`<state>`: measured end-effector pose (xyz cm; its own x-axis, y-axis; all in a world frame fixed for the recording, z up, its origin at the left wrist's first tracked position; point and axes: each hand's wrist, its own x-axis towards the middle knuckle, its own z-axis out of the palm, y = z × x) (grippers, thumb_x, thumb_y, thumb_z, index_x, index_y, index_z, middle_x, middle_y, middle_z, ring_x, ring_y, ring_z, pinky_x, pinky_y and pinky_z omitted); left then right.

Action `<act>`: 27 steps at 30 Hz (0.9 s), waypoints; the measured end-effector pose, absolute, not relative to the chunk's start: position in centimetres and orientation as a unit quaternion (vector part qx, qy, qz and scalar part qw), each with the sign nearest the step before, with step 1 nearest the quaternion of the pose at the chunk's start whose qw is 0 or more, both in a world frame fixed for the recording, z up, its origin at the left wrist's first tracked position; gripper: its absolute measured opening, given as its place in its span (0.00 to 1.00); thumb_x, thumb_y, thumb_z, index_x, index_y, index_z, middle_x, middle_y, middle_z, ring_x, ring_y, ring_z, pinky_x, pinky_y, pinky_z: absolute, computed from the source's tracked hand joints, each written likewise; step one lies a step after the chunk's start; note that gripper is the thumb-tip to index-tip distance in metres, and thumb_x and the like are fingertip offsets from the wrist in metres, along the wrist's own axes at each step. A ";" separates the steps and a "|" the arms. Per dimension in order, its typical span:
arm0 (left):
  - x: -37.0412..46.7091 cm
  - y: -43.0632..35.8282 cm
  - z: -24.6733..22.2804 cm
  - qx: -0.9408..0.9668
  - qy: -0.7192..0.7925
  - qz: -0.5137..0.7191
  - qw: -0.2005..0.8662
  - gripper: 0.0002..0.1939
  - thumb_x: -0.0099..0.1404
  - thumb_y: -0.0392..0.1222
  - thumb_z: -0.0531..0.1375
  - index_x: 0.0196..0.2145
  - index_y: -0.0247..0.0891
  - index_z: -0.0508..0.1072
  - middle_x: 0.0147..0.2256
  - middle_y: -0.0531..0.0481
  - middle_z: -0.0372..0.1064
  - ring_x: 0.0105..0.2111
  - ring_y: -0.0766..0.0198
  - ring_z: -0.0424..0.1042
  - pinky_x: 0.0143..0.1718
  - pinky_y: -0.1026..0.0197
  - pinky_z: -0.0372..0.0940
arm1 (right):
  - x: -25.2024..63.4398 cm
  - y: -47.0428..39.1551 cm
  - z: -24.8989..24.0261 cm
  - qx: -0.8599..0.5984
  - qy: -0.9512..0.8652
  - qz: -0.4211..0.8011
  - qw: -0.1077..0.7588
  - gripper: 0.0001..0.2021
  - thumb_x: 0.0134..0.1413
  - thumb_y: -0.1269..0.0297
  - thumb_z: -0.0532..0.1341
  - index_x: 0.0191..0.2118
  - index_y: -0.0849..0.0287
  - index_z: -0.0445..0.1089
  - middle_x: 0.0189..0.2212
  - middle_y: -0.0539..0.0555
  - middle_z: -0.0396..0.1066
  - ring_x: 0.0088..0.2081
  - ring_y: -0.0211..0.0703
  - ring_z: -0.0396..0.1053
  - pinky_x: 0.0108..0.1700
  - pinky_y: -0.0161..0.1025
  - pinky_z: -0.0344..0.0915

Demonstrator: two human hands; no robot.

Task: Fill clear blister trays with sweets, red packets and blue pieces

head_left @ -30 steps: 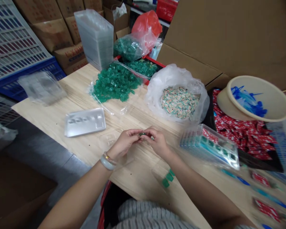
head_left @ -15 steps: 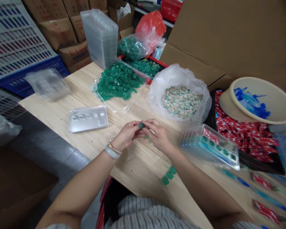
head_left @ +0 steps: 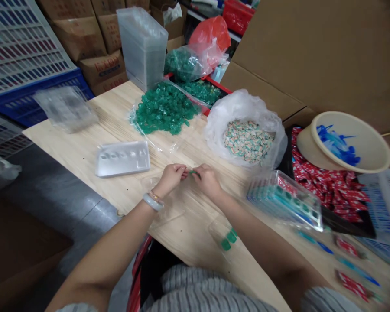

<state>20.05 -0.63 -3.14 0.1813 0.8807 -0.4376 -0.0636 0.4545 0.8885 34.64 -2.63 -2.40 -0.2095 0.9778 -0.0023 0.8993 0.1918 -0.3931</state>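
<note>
Near the middle of the wooden table, my right hand (head_left: 206, 177) is closed on a small green piece (head_left: 193, 172). Just beside it, my left hand (head_left: 174, 175) has its fingers pressed together; what they hold, if anything, is too small to name. A bracelet and a pale bangle circle my left wrist. Beyond the hands, a heap of green pieces (head_left: 165, 108) lies on clear plastic. Two or so green pieces (head_left: 225, 245) rest on the table by my right forearm. Left of my hands sits a clear moulded tray (head_left: 122, 159).
A white bag of small printed pieces (head_left: 248, 141), a tan bowl with blue items (head_left: 373, 151), red packets (head_left: 328, 184) and filled clear trays (head_left: 286, 199) stand right. Tall stacked trays (head_left: 143, 47) stand at the back, crates (head_left: 26, 56) left.
My hands have moved slightly apart, and the green piece now shows at the right fingertips rather than between both hands. The whole view has shifted a little.
</note>
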 end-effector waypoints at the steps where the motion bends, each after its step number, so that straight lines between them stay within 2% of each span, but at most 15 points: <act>1: 20.1 -0.6 -3.3 0.372 0.530 0.354 0.675 0.07 0.57 0.37 0.56 0.26 0.31 0.72 0.24 0.48 0.71 0.24 0.68 0.69 0.29 0.63 0.64 | 34.5 -2.7 -2.5 -0.615 -0.766 0.149 0.117 0.08 0.51 0.71 0.55 0.33 0.62 0.72 0.31 0.57 0.66 0.38 0.43 0.62 0.42 0.38 0.60; 6: 20.0 -0.6 -2.8 0.335 0.525 0.352 0.699 0.04 0.55 0.32 0.56 0.30 0.31 0.71 0.25 0.49 0.70 0.23 0.70 0.68 0.29 0.65 0.64 | 34.6 -2.5 -3.1 -0.620 -0.756 0.168 0.128 0.09 0.48 0.69 0.59 0.37 0.62 0.71 0.33 0.57 0.66 0.39 0.44 0.62 0.43 0.40 0.60; 9: 19.2 -0.8 -1.8 0.334 0.519 0.387 0.685 0.07 0.55 0.31 0.56 0.34 0.31 0.69 0.27 0.50 0.70 0.24 0.70 0.69 0.30 0.65 0.64 | 35.3 -2.9 -3.1 -0.634 -0.721 0.224 0.167 0.18 0.43 0.69 0.62 0.44 0.63 0.67 0.34 0.56 0.66 0.36 0.41 0.64 0.41 0.39 0.62; 11: 18.6 -1.0 -1.3 0.360 0.514 0.408 0.663 0.08 0.55 0.32 0.56 0.35 0.32 0.69 0.28 0.51 0.70 0.25 0.70 0.69 0.31 0.65 0.65 | 35.6 -3.2 -2.9 -0.634 -0.706 0.250 0.193 0.20 0.43 0.70 0.61 0.46 0.63 0.64 0.34 0.55 0.66 0.35 0.40 0.65 0.39 0.37 0.62; 14: 18.2 -1.3 -0.9 0.409 0.521 0.399 0.634 0.08 0.54 0.34 0.57 0.34 0.32 0.70 0.27 0.50 0.70 0.26 0.69 0.69 0.30 0.65 0.65 | 35.1 -3.2 -2.6 -0.615 -0.728 0.224 0.204 0.12 0.48 0.69 0.58 0.41 0.61 0.67 0.35 0.55 0.66 0.36 0.40 0.64 0.40 0.38 0.62; 16: 18.2 -1.3 -0.7 0.436 0.519 0.390 0.623 0.07 0.53 0.35 0.57 0.32 0.33 0.71 0.26 0.50 0.70 0.26 0.68 0.69 0.30 0.65 0.64 | 34.2 -2.9 -2.5 -0.612 -0.749 0.182 0.179 0.07 0.51 0.69 0.55 0.35 0.61 0.69 0.34 0.56 0.66 0.38 0.42 0.64 0.41 0.39 0.61; 18: 17.9 -1.0 -0.4 0.453 0.515 0.391 0.613 0.07 0.53 0.36 0.57 0.31 0.33 0.71 0.25 0.51 0.69 0.25 0.68 0.68 0.28 0.65 0.64 | 33.2 -2.5 -2.6 -0.617 -0.759 0.149 0.142 0.08 0.53 0.70 0.53 0.30 0.61 0.69 0.32 0.58 0.66 0.38 0.45 0.63 0.41 0.41 0.61; 20: 17.1 0.1 0.0 0.465 0.524 0.387 0.600 0.07 0.53 0.39 0.57 0.29 0.34 0.71 0.23 0.52 0.68 0.22 0.69 0.67 0.25 0.66 0.62 | 32.6 -2.6 -2.7 -0.627 -0.757 0.139 0.122 0.08 0.53 0.71 0.52 0.30 0.61 0.68 0.32 0.59 0.66 0.39 0.46 0.63 0.41 0.41 0.61; 22: 15.9 2.1 0.5 0.497 0.545 0.380 0.558 0.09 0.54 0.44 0.57 0.25 0.34 0.70 0.20 0.52 0.66 0.19 0.69 0.64 0.22 0.66 0.59 | 32.7 -2.8 -2.7 -0.636 -0.746 0.151 0.129 0.07 0.51 0.69 0.55 0.36 0.61 0.68 0.34 0.59 0.66 0.39 0.47 0.64 0.41 0.42 0.62; 24: 14.6 4.9 0.9 0.555 0.572 0.385 0.465 0.13 0.55 0.48 0.57 0.22 0.35 0.69 0.19 0.52 0.65 0.19 0.68 0.63 0.23 0.66 0.58 | 33.3 -2.7 -2.4 -0.644 -0.732 0.156 0.156 0.11 0.51 0.66 0.57 0.42 0.61 0.65 0.36 0.60 0.67 0.38 0.48 0.64 0.40 0.43 0.63; 27: 14.1 9.7 1.1 0.654 0.585 0.374 0.301 0.11 0.57 0.46 0.55 0.28 0.35 0.72 0.25 0.48 0.69 0.27 0.64 0.67 0.31 0.63 0.60 | 34.2 0.2 -1.3 -0.638 -0.724 0.125 0.229 0.14 0.53 0.62 0.55 0.44 0.62 0.64 0.38 0.62 0.66 0.38 0.47 0.65 0.41 0.45 0.63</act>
